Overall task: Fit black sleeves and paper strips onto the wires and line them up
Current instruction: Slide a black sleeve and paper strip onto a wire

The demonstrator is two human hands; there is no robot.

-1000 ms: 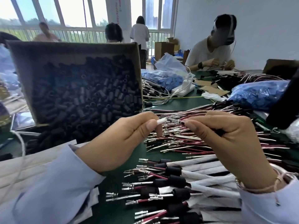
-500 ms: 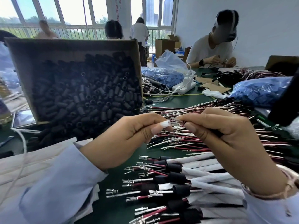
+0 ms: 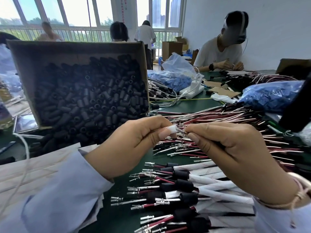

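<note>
Rolled white paper strip (image 3: 173,128) pinched between thumb and forefinger of left hand (image 3: 133,145), raised over green table (image 3: 190,105). Meeting its end, metal tip of wire (image 3: 182,130), pinched in curled fingers of right hand (image 3: 235,153). Below, finished wires wearing black sleeves (image 3: 185,185). Red writing (image 3: 124,7) on pillar, too blurred to read.

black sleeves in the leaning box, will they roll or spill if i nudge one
The black sleeves are short round tubes, so a loose one would likely roll. Open ends show them hollow, so probably light. The cardboard box leans and some already lie past its lip, so more may slide out.
</note>
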